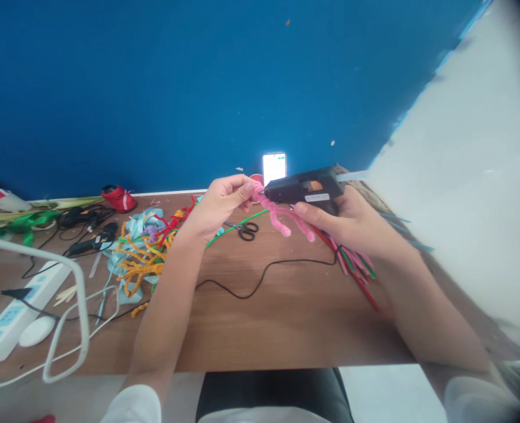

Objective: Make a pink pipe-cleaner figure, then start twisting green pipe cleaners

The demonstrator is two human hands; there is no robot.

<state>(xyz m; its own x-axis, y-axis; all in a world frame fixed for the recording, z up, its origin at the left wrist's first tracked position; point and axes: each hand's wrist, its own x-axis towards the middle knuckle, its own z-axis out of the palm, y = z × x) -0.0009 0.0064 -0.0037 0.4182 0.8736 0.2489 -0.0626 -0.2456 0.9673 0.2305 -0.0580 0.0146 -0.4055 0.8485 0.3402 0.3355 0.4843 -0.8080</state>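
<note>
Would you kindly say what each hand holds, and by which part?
Left hand: fuzzy pink pipe-cleaner shape, by its upper end. Right hand: black plastic glue gun, by its handle.

Count two hands, your left hand (pixel 231 200) just before twelve and your right hand (pixel 341 220) just past it; one black glue gun (pixel 301 187) in the right, one glue stick (pixel 352 175) jutting from its back; one pink fuzzy piece (pixel 278 218) in the left, two ends (pixel 310 236) hanging. You have one phone (pixel 274 167) at twelve, one red bundle (pixel 121 198) at eleven, one power strip (pixel 22 311) at ten.
</note>
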